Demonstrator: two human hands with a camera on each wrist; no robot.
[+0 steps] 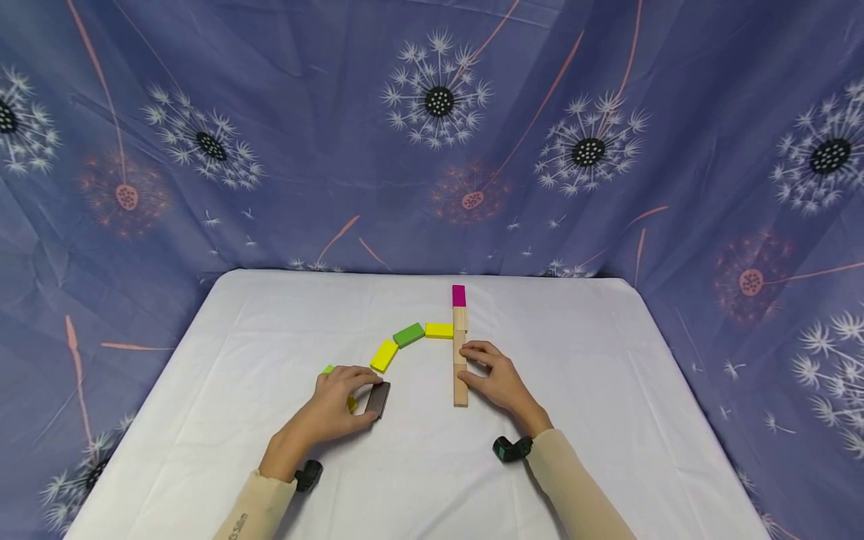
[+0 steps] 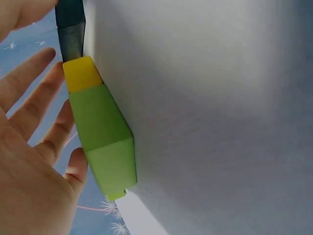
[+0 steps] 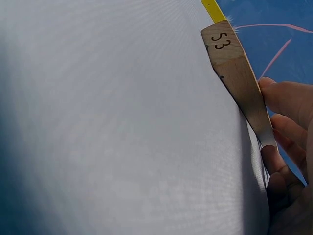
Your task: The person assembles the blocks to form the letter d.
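My left hand (image 1: 327, 405) pinches a dark brown block (image 1: 380, 400) lengthwise, fingertips at its far end and thumb at its near end. In the left wrist view the dark block (image 2: 72, 41) lines up with a yellow block (image 2: 83, 73) and a light green block (image 2: 100, 117); the other fingers are spread beside them. My right hand (image 1: 502, 382) touches the right side of a straight column of plain wooden blocks (image 1: 460, 391) with thumb and fingertips. The right wrist view shows a wooden block (image 3: 230, 58) marked 53.
A magenta block (image 1: 459, 295) tops the wooden column. From the column's left side, a yellow block (image 1: 439, 331), a green block (image 1: 409, 335) and another yellow block (image 1: 384, 355) curve toward my left hand. A white cloth (image 1: 580, 337) covers the table; a patterned blue curtain (image 1: 324, 112) hangs behind.
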